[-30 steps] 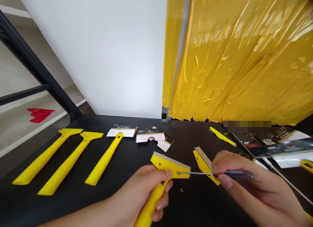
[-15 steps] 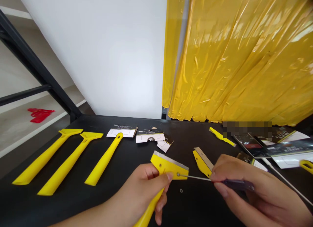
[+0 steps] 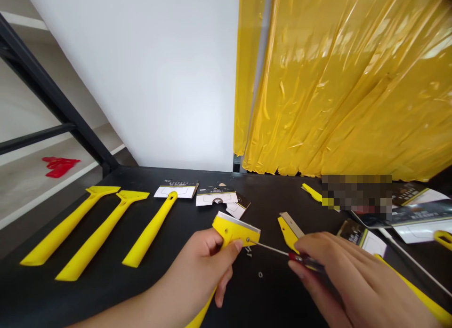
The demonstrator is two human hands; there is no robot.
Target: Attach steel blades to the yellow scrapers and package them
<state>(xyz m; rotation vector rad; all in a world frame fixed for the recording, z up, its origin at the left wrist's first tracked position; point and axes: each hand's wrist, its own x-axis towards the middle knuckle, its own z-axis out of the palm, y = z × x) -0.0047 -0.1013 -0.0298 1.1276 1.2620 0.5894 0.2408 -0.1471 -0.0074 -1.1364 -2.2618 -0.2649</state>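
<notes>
My left hand point(image 3: 208, 262) is closed around the neck of a yellow scraper point(image 3: 235, 229), its thumb pressed on the head below a metal blade. A screw sits at the right end of that head. In my right hand point(image 3: 339, 271) is a screwdriver point(image 3: 300, 260) with a dark and red handle; its thin shaft reaches left to the screw. Just beyond my right fingers lies a loose yellow head plate point(image 3: 287, 234) with a blade strip point(image 3: 291, 223). On the table under the scraper are small screws point(image 3: 248, 252) and a small ring point(image 3: 260, 274).
Several yellow scraper handles lie at left, among them one handle point(image 3: 56, 229). Printed cards point(image 3: 216, 196) lie at the back. More cards point(image 3: 374, 241), a white cable point(image 3: 406, 255) and a yellow handle point(image 3: 413, 288) are at right. Yellow plastic sheeting point(image 3: 346, 83) hangs behind the black table point(image 3: 123, 300).
My left hand and the scraper have shifted slightly left and up. My right hand has moved left with the screwdriver, uncovering a yellow handle at right. Small screws now show below the scraper.
</notes>
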